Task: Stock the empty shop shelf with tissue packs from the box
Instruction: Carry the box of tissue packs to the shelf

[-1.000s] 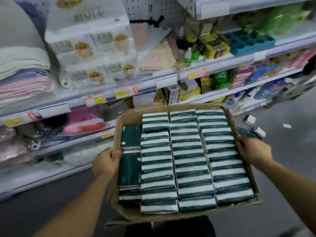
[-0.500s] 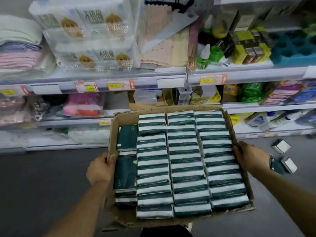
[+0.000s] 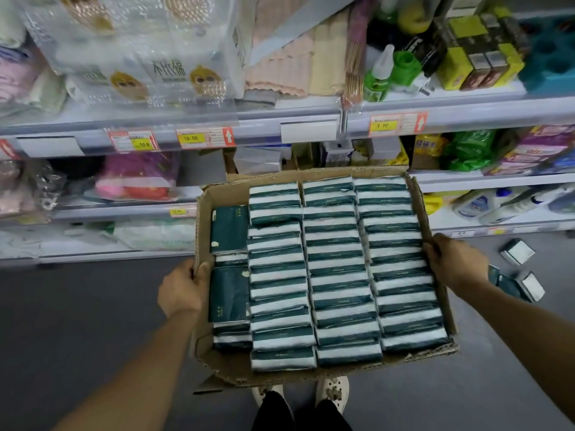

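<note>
Plainly a load that could tip: held clear of the floor in front of the shelving, the box (image 3: 323, 275) packed nearly full with tissue packs (image 3: 337, 269), carried only by its thin side walls. Left of the box, the left hand (image 3: 182, 293) clamped on the wall, thumb hooked over the rim and fingers wrapped outside; likely to crumple soft, already frayed corrugated card there if squeezed harder or if the weight shifts. Just inside that wall, two dark green packs lying flat with smaller ones between, looser than the rest, so liable to slide toward any dipped corner. Through the middle of the box, three tight rows of packs on edge, glossy green film with white bands, soft and pillowy, slippery against each other. At the near edge of the box, torn and ragged card, sagging a little, possibly weak enough to let the front row spill onto the shoes below. Right of the box, the right hand (image 3: 455, 262) gripping the opposite wall, fingers curled over the rim. Further right of the box, on the grey floor, several small packs (image 3: 518, 251) lying loose, perhaps the same goods, too blurred to say; a trip or crush hazard underfoot. Beyond the box, crowded shelves (image 3: 311, 132) with hard metal lips, able to catch the far edge.
</note>
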{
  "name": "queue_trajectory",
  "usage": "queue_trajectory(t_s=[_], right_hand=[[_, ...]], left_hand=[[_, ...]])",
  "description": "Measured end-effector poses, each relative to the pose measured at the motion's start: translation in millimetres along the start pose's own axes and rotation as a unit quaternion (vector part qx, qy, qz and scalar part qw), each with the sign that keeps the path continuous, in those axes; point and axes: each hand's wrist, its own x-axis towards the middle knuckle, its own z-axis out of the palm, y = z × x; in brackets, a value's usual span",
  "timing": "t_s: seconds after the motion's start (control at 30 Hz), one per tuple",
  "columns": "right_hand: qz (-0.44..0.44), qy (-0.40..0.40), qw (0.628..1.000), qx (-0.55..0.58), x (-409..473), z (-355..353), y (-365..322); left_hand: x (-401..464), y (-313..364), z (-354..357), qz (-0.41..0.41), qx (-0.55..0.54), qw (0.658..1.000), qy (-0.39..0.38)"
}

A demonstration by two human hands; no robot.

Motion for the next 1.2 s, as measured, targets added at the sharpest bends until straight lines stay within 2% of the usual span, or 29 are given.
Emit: queue_trajectory(t_s=[0.5, 0.67, 0.8, 0.87, 0.9, 0.97, 1.07, 1.13, 1.2], right_hand=[[0.027, -0.009, 0.999, 0.019, 1, 14, -6], [0.075, -0.047, 0.994, 0.070, 0, 10, -10], [0.124, -0.121, 0.974, 0.144, -3, 6, -20], [0.136, -0.113, 0.963, 0.203, -13, 5, -27], [0.136, -0.084, 0.962, 0.222, -20, 5, -32], [0.115, -0.003, 0.966, 0.233, -35, 5, -45], [0.012, 0.094, 0.966, 0.239, -57, 8, -70], [-0.076, 0.117, 0.962, 0.233, -65, 13, -86], [-0.155, 0.103, 0.953, 0.239, -72, 19, -103]], left_hand=[[1, -2, 17, -0.027, 0.021, 0.999, -0.019], [-2, 2, 15, -0.057, 0.025, 0.997, -0.036], [-12, 8, 10, -0.100, -0.053, 0.989, -0.093], [-27, 12, 8, -0.088, -0.098, 0.988, -0.087], [-38, 16, 6, -0.070, -0.089, 0.991, -0.074], [-63, 24, 4, -0.023, -0.069, 0.996, -0.047], [-92, 29, 7, 0.018, -0.102, 0.994, -0.045], [-103, 27, 12, 0.025, -0.135, 0.988, -0.077], [-109, 23, 19, 0.033, -0.166, 0.979, -0.112]])
